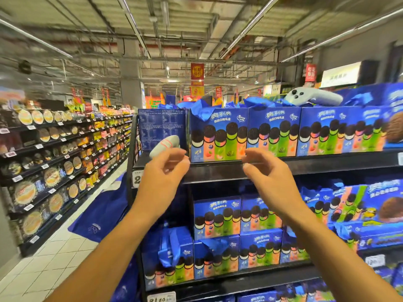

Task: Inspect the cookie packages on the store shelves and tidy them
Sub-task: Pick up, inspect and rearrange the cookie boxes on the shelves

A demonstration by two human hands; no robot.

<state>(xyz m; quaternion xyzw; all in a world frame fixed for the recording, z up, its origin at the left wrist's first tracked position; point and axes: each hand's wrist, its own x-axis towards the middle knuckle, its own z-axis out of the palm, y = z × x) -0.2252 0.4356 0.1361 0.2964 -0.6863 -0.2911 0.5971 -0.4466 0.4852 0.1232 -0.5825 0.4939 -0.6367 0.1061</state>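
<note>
Both hands, left and right, loosely curled, empty, before glossy rectangular cardboard cookie boxes.

Top-shelf box hemmed in, sideways box touching its left, next box tight on its right, grey controller before the sideways box, open air in front, shelf lip below

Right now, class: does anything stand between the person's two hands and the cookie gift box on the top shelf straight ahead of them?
Nothing visible does. The left hand and right hand hover apart in front of the blue cookie gift box, with only open air between. A grey controller lies to the box's left, beside the path, not across it.
</note>
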